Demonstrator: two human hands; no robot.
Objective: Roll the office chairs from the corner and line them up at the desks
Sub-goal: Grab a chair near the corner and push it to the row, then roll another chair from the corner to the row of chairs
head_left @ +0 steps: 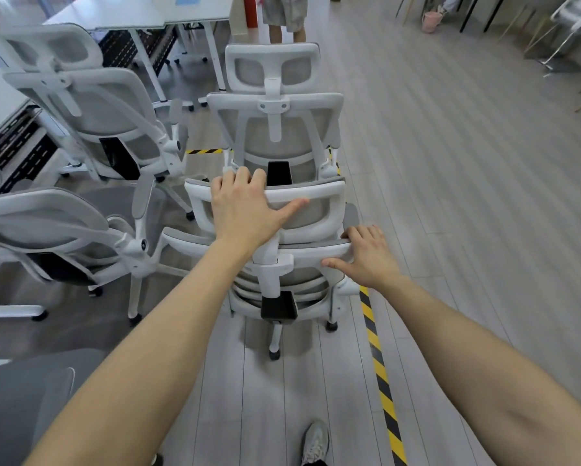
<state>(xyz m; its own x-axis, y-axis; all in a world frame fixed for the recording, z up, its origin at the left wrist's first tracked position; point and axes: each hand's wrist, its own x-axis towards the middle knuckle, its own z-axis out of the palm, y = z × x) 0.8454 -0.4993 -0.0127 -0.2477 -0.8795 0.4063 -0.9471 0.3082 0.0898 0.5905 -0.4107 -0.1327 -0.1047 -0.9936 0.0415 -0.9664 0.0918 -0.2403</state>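
Chair in hand: white mesh office chair (282, 264), on the floor directly ahead, just behind a second chair (275, 129) facing the same way
Left hand (245, 210): fingers curled over the top of the headrest (319, 196), gripping it
Right hand (369, 257): grips the right end of the backrest top rail (316, 252), thumb underneath
Desks: white surface (141, 11) far left, two more chairs parked beside it
Doing it well: push low and evenly with both hands – the headrest may pivot, so steer from the rail
Watch: the front chair's casters, the striped floor tape (380, 371) – and a person (284, 15) standing ahead
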